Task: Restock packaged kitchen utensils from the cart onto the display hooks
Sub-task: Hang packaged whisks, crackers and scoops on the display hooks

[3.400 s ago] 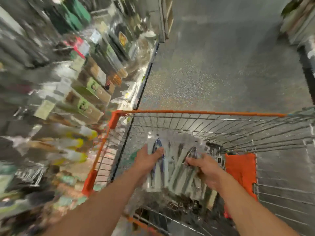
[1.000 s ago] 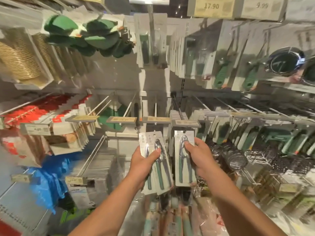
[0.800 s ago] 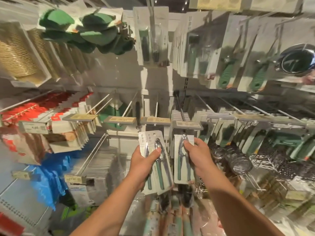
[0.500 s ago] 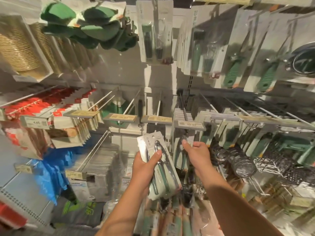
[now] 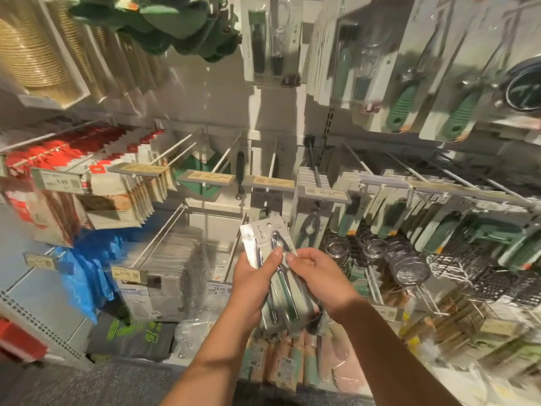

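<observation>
Head view looks up at a wall of display hooks, with both hands raised in front of the middle row. The left hand [image 5: 254, 276] grips a small stack of carded utensil packs [image 5: 273, 259], its thumb pressed across the front card and its fingers wrapped behind. The right hand [image 5: 317, 278] pinches the right edge of the front pack between thumb and fingertips, apparently peeling it off the stack. Each card carries a metal plier-like tool with green handles.

Just above and right of the hands, a hook [image 5: 314, 171] with a price tag [image 5: 325, 194] at its tip already bears a row of matching cards, and one such pack [image 5: 311, 230] hangs at the front. So some stock of this item is up. How many packs the left hand holds I cannot count; at least two show. The cart is out of view, so what remains in it cannot be judged. By my reading the job is midway: the next pack is being separated and not yet threaded onto the hook.
</observation>
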`<state>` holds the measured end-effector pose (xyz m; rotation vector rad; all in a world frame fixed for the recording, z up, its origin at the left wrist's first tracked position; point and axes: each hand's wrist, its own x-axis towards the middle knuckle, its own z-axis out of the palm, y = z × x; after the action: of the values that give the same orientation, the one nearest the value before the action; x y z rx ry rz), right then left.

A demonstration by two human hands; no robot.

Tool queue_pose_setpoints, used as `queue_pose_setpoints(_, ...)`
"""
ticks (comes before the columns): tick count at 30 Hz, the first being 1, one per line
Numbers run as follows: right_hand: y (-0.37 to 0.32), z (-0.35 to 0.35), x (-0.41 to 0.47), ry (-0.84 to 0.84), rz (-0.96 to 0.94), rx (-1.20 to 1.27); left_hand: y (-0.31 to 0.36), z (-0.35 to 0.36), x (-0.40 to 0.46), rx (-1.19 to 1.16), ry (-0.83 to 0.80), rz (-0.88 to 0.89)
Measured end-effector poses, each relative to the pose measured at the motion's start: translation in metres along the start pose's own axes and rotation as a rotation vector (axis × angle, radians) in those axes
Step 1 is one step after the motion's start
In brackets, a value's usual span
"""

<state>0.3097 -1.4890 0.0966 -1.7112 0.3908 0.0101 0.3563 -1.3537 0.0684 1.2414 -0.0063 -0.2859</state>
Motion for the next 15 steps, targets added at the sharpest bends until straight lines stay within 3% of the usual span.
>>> queue_pose_setpoints(6, 0.019, 0.005, -0.003, 0.087, 0.026, 0.185, 0.001, 0.008, -0.012, -0.032, -0.008, -0.043)
queue_pose_setpoints(15, 0.033, -0.014, 0.003, 0.31, 0.036, 0.214, -0.004, 0.011, -0.014, 0.019, 0.027, -0.074)
